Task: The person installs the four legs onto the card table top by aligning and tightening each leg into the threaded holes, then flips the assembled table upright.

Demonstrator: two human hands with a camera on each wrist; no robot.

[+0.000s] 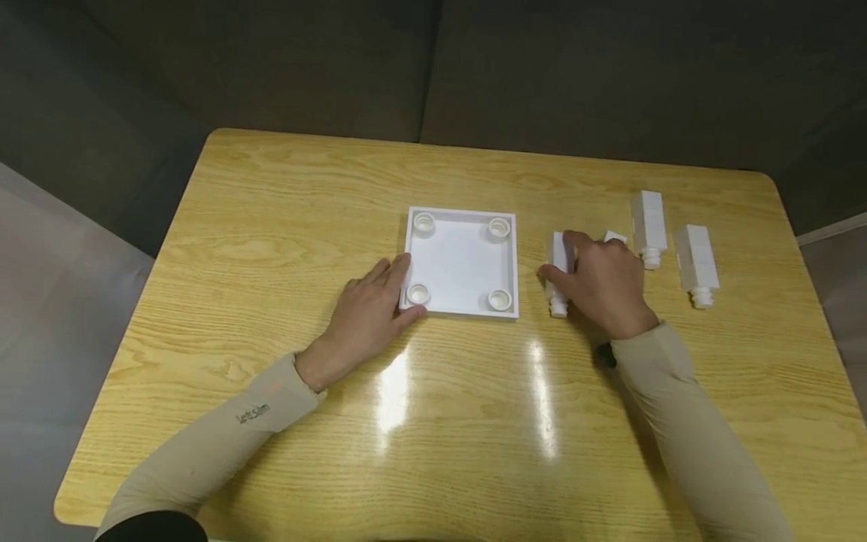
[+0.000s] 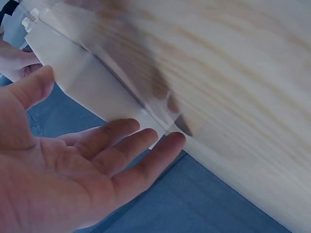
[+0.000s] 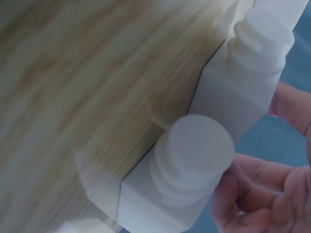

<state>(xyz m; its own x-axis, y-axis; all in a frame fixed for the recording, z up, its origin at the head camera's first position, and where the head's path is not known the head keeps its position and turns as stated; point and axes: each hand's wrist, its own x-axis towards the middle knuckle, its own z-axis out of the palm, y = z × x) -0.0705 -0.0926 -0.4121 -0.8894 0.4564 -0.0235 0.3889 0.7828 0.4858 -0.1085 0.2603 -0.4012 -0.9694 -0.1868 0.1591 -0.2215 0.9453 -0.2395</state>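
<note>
A white square panel (image 1: 460, 260) with a raised rim and a round threaded socket in each corner lies on the table. My left hand (image 1: 366, 312) rests against its left side, fingers fairly straight, with the thumb at the near-left corner; the left wrist view shows these fingertips (image 2: 172, 141) at the panel's edge. To the right, a white square leg (image 1: 558, 250) with a screw end lies flat. My right hand (image 1: 606, 282) grips this leg between thumb and fingers. Another white leg (image 3: 150, 189) lies beside it, mostly hidden under that hand in the head view.
Two more white legs lie farther right, one toward the back (image 1: 650, 218) and one at the far right (image 1: 696, 256), their screw ends facing the person. The wooden table (image 1: 271, 226) has rounded corners, and dark grey partitions (image 1: 305, 68) stand behind it.
</note>
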